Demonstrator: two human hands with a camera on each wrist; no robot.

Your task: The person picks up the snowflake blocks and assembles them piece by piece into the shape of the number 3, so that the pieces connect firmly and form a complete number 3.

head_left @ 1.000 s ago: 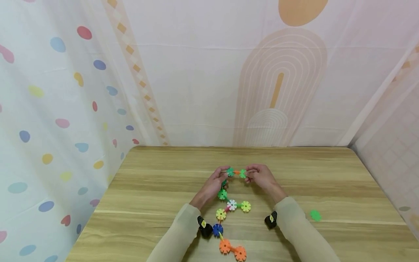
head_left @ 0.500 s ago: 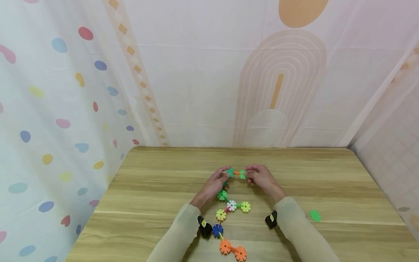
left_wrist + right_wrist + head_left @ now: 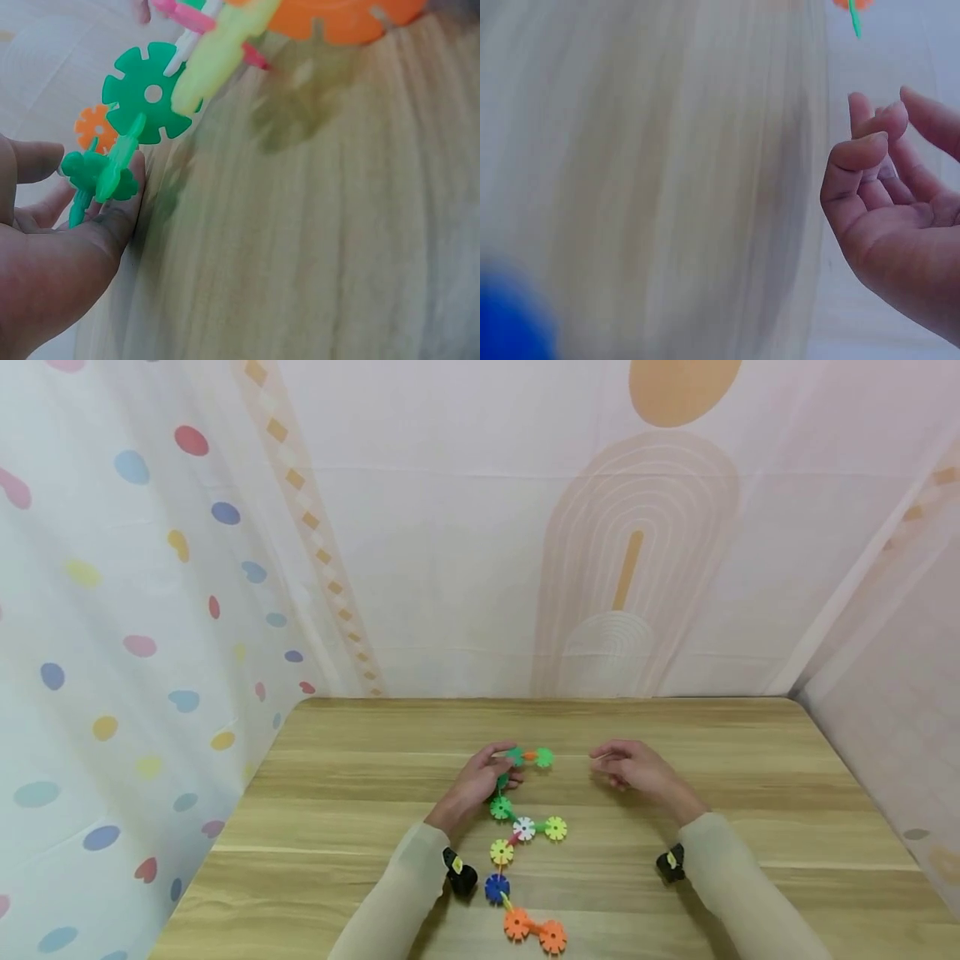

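Left hand (image 3: 476,785) pinches the top of the snowflake chain (image 3: 525,829); right hand (image 3: 637,770) hangs loose and empty, just beside it.

Open wooden table (image 3: 750,793) around right hand (image 3: 637,770), free to pass. Blocked toward the middle by the chain of plastic discs (image 3: 523,828); curtain walls (image 3: 450,568) close behind.

No readable text, label, brand, number or sign appears in any view.
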